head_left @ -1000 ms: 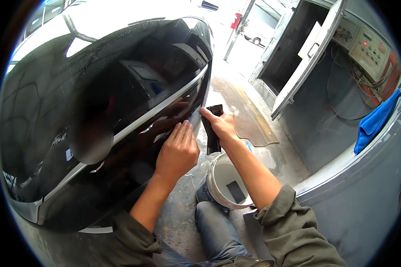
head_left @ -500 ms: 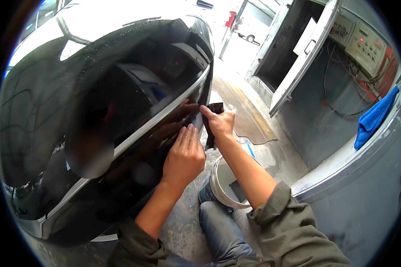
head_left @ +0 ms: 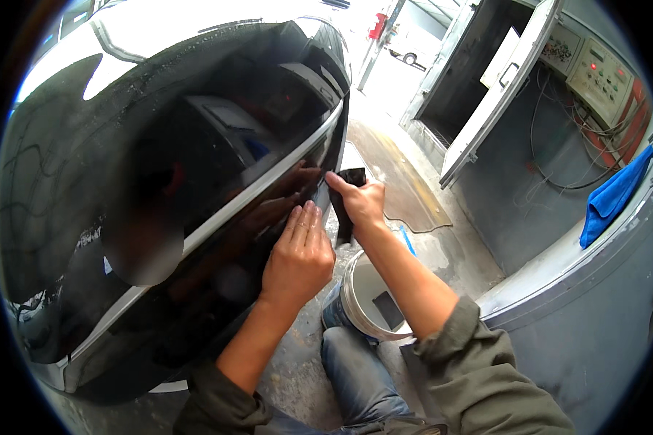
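Observation:
A glossy black car side (head_left: pixel 218 312) with a pale trim strip (head_left: pixel 250 192) fills the left. My left hand (head_left: pixel 300 250) lies against the dark panel below the trim, fingers stretched out side by side. Just beyond it, at the panel's edge, my right hand (head_left: pixel 359 197) is closed on a thin black sheet (head_left: pixel 343 228), perhaps film. Part of the sheet sticks up behind the knuckles and part hangs below the hand. The right thumb points toward the panel edge; the fingers behind the sheet are mostly hidden.
Under my right forearm stands a white bucket (head_left: pixel 350 293) with a dark rectangular piece (head_left: pixel 389 310) inside. A blue cloth (head_left: pixel 611 194) hangs over a grey ledge at right. Behind are an open door (head_left: pixel 497 90), a control box (head_left: pixel 598 76) with red lights and loose cables.
The view has shifted slightly. Both hands keep nearly the same place on the panel, and the right hand still holds the black sheet.

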`<state>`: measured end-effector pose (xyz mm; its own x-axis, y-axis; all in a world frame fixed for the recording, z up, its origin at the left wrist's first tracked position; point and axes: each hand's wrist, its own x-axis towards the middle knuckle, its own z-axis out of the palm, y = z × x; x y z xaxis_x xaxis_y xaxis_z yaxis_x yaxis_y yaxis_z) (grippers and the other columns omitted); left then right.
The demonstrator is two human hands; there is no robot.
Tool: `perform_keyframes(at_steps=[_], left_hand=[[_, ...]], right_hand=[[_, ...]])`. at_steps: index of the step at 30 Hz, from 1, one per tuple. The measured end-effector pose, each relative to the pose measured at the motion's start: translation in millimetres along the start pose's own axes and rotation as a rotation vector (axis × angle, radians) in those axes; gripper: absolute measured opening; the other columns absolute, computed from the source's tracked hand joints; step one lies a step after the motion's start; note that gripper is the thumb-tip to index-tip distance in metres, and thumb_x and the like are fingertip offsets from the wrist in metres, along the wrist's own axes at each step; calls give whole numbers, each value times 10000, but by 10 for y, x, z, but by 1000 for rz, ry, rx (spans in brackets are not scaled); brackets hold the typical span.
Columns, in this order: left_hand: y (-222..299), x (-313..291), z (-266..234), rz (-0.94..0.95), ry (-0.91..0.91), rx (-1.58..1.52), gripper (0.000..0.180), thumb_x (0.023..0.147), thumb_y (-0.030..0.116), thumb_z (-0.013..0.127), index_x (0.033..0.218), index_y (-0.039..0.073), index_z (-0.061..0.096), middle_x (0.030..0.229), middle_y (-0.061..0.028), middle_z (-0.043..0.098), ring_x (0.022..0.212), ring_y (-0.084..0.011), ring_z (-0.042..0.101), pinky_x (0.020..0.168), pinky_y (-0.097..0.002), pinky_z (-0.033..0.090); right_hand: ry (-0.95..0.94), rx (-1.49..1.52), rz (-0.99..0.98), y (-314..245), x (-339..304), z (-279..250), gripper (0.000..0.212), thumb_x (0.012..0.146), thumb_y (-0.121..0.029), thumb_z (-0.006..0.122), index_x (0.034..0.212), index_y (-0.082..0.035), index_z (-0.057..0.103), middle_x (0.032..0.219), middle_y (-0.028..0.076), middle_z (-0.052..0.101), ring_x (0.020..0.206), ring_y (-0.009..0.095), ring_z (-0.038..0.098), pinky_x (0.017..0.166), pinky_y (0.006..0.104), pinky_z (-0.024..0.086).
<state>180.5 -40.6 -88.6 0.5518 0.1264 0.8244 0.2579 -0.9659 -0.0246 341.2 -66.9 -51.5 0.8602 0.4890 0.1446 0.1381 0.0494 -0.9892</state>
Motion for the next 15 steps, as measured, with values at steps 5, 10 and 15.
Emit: perform_keyframes(at_steps=[5,10,15], left_hand=[[-26,5,3,8,3,7,241,841,63,614,946,-125,722,1167,-260,716,1198,-363,669,1115,-458,485],[-30,-15,-5,13,1,9,257,842,70,614,963,-127,725,1176,-262,715,1209,-360,665,1121,-456,480],[-17,-1,12,15,-6,20,277,840,75,611,982,-134,725,1178,-261,716,1215,-359,662,1128,-453,473]], right_hand=[[-81,44,-16,61,-114,17,279,787,-182,891,730,29,719,711,32,692,587,95,580,551,303,488],[37,50,9,50,-203,111,279,805,-184,873,703,14,706,668,39,680,560,89,553,523,309,468],[35,-23,-33,29,-4,35,323,780,-192,890,661,16,674,655,23,651,565,91,533,514,316,451]])
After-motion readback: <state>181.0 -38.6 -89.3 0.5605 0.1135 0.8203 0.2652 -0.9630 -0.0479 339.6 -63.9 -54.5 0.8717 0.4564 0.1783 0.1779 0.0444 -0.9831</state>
